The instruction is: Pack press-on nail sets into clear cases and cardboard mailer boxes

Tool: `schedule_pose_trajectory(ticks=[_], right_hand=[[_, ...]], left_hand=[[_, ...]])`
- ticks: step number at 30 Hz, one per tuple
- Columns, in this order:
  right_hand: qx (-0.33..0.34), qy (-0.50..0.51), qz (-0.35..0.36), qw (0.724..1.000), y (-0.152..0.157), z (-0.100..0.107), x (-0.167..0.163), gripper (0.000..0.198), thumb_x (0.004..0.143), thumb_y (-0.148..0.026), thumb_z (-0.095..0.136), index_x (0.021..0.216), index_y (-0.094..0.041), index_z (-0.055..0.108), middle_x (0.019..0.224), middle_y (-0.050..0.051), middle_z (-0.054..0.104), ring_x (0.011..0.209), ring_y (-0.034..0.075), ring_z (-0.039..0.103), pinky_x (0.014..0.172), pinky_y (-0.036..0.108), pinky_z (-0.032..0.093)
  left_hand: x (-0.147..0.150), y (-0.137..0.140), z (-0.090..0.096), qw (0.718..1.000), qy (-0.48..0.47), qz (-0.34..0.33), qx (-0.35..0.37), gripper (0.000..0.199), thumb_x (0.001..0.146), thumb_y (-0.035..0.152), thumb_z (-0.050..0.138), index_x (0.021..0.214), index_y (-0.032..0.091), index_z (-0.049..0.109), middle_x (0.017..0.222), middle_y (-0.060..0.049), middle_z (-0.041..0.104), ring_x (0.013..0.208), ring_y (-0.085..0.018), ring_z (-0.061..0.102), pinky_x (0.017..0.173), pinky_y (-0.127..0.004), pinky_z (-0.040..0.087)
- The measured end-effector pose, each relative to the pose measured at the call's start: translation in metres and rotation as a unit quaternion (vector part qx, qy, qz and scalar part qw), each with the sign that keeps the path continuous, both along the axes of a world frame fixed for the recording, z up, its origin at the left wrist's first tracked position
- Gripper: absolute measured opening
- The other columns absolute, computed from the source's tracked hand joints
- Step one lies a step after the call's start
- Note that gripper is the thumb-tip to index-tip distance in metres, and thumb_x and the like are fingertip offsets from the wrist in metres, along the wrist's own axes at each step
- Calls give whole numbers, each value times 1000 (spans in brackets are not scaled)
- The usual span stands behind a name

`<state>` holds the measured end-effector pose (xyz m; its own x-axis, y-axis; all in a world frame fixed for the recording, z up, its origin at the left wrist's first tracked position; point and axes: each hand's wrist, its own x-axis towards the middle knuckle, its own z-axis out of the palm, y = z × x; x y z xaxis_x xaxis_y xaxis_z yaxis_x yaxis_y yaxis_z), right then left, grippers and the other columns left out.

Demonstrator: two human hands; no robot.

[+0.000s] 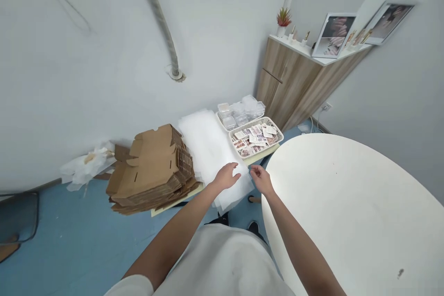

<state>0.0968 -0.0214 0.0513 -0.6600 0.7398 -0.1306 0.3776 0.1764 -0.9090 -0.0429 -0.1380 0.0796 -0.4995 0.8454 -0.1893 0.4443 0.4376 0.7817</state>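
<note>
Two hands are working at the near edge of a stack of white foam sheets (211, 148) lying on a low surface (173, 201), mostly hidden. The left hand (226, 176) is resting flat on the stack, fingers narrowly spread. The right hand (262, 180) is hovering at the stack's near right corner, fingers curled; whether they are pinching a sheet is unclear. Flattened cardboard boxes (152, 171) are covering the left end.

Bright, even light; warped edges
</note>
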Motion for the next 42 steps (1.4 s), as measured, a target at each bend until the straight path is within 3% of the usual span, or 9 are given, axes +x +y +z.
schedule_pose_trajectory(ticks=[5,10,18,24,29,34,42], right_hand=[[65,-64,1,996,16,2,-44,38,72,-32,46,108,-20,52,92,5,62,81,18,57,74,32,44],[131,-140,15,981,38,-3,-77,39,73,-33,49,110,-20,51,96,7,62,89,22,55,78,35,40],[196,-233,30,952,64,-31,-114,45,71,-36,56,113,-22,47,102,11,58,96,28,48,80,38,31],[216,-293,60,930,65,-38,-126,50,74,-37,55,119,-20,40,103,11,56,96,26,44,81,37,25],[227,-311,65,921,63,-41,-130,49,75,-33,52,120,-19,39,104,12,55,97,26,42,83,38,21],[215,-300,46,928,61,-43,-135,44,73,-26,53,116,-20,43,101,10,56,94,25,43,85,39,18],[166,-211,-10,963,60,-32,-126,25,80,-26,45,101,-24,57,101,7,56,96,22,46,87,39,22]], left_hand=[[-48,32,-5,997,73,-21,-17,41,71,27,55,110,16,51,111,-12,55,105,-28,47,92,-39,33],[-74,64,-16,993,86,-45,-74,42,75,24,50,117,21,45,118,-9,51,109,-29,42,90,-42,31],[-95,99,-36,978,154,-59,-131,34,76,27,49,110,26,48,117,-6,54,121,-31,27,93,-51,17],[-89,107,-43,962,210,-58,-166,37,77,26,45,113,25,47,111,-7,58,127,-29,17,97,-53,8],[-81,109,-46,959,231,-40,-162,43,73,19,46,116,23,44,107,-9,60,128,-29,17,97,-55,3],[-83,114,-48,962,229,-15,-148,37,69,13,49,105,22,50,101,-10,61,124,-31,24,97,-57,3],[-81,109,-48,978,205,-1,-29,20,76,12,47,90,24,54,91,-5,63,107,-25,45,97,-55,5]])
